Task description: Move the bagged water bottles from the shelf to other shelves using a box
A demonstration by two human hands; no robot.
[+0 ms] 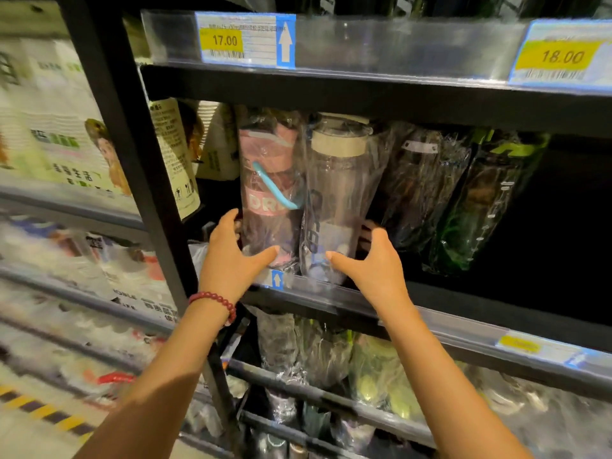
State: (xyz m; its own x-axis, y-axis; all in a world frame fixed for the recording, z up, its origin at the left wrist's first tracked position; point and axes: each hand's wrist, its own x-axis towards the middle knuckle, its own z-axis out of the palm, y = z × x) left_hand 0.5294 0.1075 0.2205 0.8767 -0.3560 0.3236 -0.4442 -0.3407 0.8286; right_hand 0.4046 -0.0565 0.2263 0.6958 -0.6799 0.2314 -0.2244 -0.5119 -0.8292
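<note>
On the middle shelf (pixel 463 329) stand several water bottles in clear plastic bags. A pink bottle (pixel 270 180) with a light blue strap leans at the left, and a clear bottle (pixel 337 193) with a beige lid stands beside it. My left hand (pixel 231 256) cups the pink bottle's left side near its base, thumb across the front. My right hand (pixel 371 263) cups the clear bottle's right side, thumb on its front. Together both hands squeeze the pair. Further right lean a dark bottle (pixel 420 180) and a green-and-black bottle (pixel 480 200). No box is in view.
A black upright post (pixel 132 154) borders the shelf on the left, with paper-goods packs (pixel 59 127) beyond it. Price tags (pixel 225 41) sit on the upper shelf edge. Lower shelves hold more bagged bottles (pixel 331 356). The shelf space right of the green bottle is dark.
</note>
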